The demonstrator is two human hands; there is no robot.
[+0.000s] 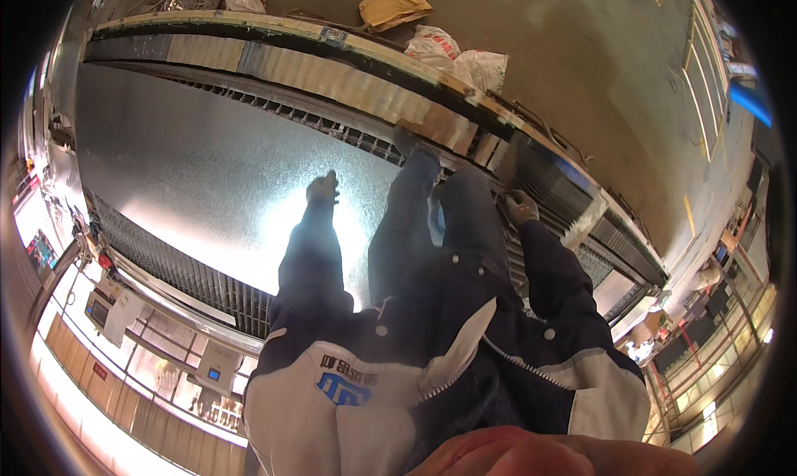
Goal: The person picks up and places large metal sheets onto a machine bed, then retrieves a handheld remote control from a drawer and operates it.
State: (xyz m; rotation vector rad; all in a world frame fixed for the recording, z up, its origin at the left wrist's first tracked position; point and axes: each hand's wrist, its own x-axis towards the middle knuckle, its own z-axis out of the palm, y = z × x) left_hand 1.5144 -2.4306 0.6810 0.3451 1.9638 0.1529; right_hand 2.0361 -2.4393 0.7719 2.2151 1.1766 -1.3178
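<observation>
My left hand (322, 188) is over a large flat grey metal sheet (207, 139), beside a bright patch of reflected light. Its short visible fingers look slightly bent and apart, with nothing seen in them. To the right of my knees, my right hand (521, 208) is curled in near the dark slatted bed (544, 173). What its fingers close on, if anything, is hidden. My legs, in dark trousers (473, 206), lie between both hands, with the feet toward the machine's far frame.
A long metal frame (332, 36) with slats runs across the far side. Beyond it, a tan sack (393, 4) and white bags (432, 46) lie on the floor. More slats (183, 260) stick out past the sheet's near edge. Control boxes (217, 366) stand at lower left, railings (706, 355) at right.
</observation>
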